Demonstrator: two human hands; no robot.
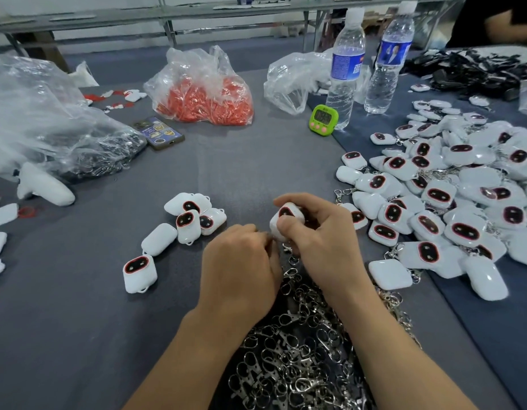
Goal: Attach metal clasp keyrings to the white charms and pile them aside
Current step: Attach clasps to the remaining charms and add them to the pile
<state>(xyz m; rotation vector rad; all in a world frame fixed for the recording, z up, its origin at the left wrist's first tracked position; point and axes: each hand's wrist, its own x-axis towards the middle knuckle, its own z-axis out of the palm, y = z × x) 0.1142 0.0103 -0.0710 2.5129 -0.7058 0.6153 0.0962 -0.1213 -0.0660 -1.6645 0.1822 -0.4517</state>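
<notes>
A heap of metal clasp keyrings is spread on the grey table at the near edge. Left of the heap and beyond it, a few loose white charms are scattered. At the heap's far end the left hand is held with its fingers curled inward; whether anything is pinched cannot be told. Beside it, one white charm is gripped between the thumb and fingers of the right hand. Right of the heap, a large pile of charms is gathered, some showing clasps.
</notes>
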